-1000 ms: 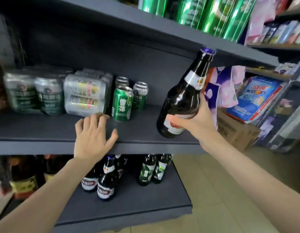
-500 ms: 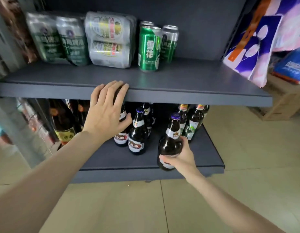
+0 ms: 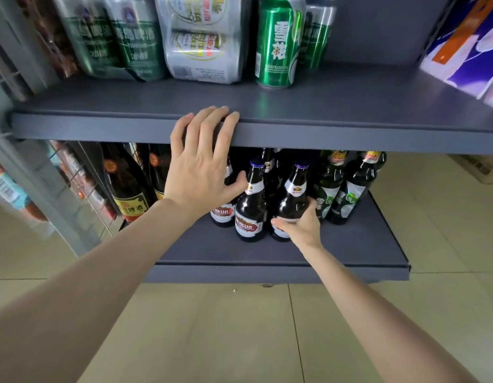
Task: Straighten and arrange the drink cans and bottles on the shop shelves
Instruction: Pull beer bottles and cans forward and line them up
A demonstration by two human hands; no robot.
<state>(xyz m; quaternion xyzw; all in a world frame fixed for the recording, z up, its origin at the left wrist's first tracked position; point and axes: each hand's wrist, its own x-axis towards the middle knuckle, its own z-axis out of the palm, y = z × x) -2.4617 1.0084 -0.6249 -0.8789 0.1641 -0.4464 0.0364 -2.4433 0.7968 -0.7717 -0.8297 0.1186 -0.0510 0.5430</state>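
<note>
Right hand (image 3: 300,228) wrapped around lower body of dark beer bottle (image 3: 291,201), thumb across the label on the near side, fingers curling round the far right side; grasping it. Bottle upright on the lower shelf (image 3: 350,252), base on the shelf surface as far as can be seen, blue cap (image 3: 301,165) well above the grip, neck label clear of the fingers. Just left of it, touching or nearly touching, second dark bottle with red-and-white label (image 3: 249,208), also upright, blue cap. Third same-type bottle (image 3: 223,214) further left and behind, mostly hidden by the left hand. Two green bottles (image 3: 342,194) just right of the held bottle, close to the right hand's fingers, contact unclear. Taller brown bottles with yellow labels (image 3: 129,194) at far left of lower shelf, beside a wire rack (image 3: 82,189). Left hand (image 3: 201,167) open, fingers straight and spread, fingertips resting over the front edge of the upper shelf (image 3: 350,134), palm hanging in front of the lower bottles, holding nothing. On upper shelf: wrapped can packs, green ones (image 3: 121,37) at left, a silver one (image 3: 204,40) beside them, then a loose green can (image 3: 275,42) upright with another can behind it. Purple-and-white packaging (image 3: 466,48) at upper right. Tiled floor (image 3: 212,327) below.
</note>
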